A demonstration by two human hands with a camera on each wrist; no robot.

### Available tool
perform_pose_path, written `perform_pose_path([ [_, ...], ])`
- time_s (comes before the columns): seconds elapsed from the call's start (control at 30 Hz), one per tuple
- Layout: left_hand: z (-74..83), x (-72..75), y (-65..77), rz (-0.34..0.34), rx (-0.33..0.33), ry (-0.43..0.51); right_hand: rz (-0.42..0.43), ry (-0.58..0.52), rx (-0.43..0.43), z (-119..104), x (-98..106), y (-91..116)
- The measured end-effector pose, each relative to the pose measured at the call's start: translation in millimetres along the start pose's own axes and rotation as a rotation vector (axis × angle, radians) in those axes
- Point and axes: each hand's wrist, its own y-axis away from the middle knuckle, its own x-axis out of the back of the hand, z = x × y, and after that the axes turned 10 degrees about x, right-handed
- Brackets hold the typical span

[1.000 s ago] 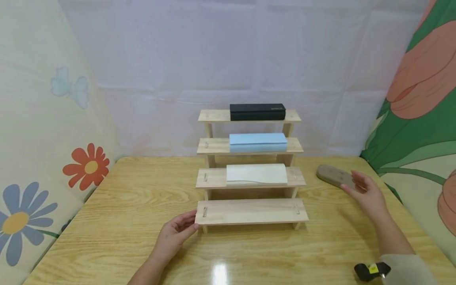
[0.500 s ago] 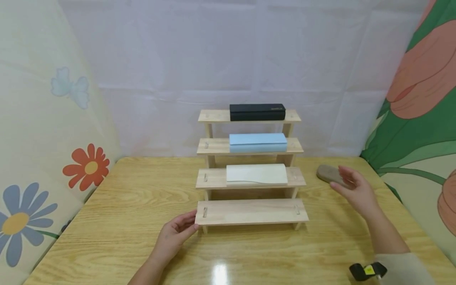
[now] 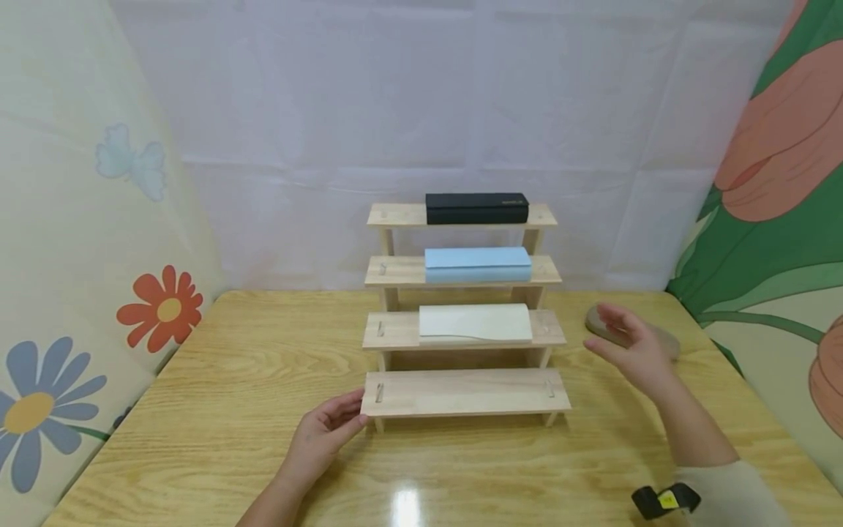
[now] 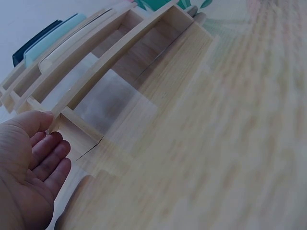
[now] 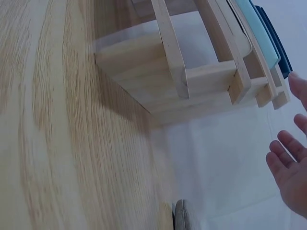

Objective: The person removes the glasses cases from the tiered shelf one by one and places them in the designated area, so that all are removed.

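The right hand (image 3: 637,359) has shifted leftward since the earlier frame, from the far end of the grey-brown case (image 3: 667,344) toward its nearer end; the left hand (image 3: 320,437) and everything else keep their places.

The wood-grain table (image 3: 263,366) bears a four-tier wooden stand (image 3: 464,391). On the stand, the black case (image 3: 477,212) lies on the top tier, the blue case (image 3: 477,265) on the next and the white case (image 3: 474,322) on the one below; the bottom board is bare. The grey-brown case lies on the table, right of the stand, partly hidden behind the right hand.

The left hand lightly pinches the bottom board's left front corner, thumb at the front and a finger along the end. The right hand is released, fingers parted and holding nothing, apart from the stand in the right wrist view.

An abrupt push from the left hand could skew the stand, and the white and blue cases, close to their front edges, would probably slide. A low sweep of the right hand might knock the white case or nudge the grey-brown one.
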Motion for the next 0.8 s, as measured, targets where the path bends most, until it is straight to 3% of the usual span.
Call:
perform_pose_path([
  [0.8,3.3,0.4,1.1,-0.020,0.003,-0.004,-0.139,0.009,0.085,-22,-39,-21],
])
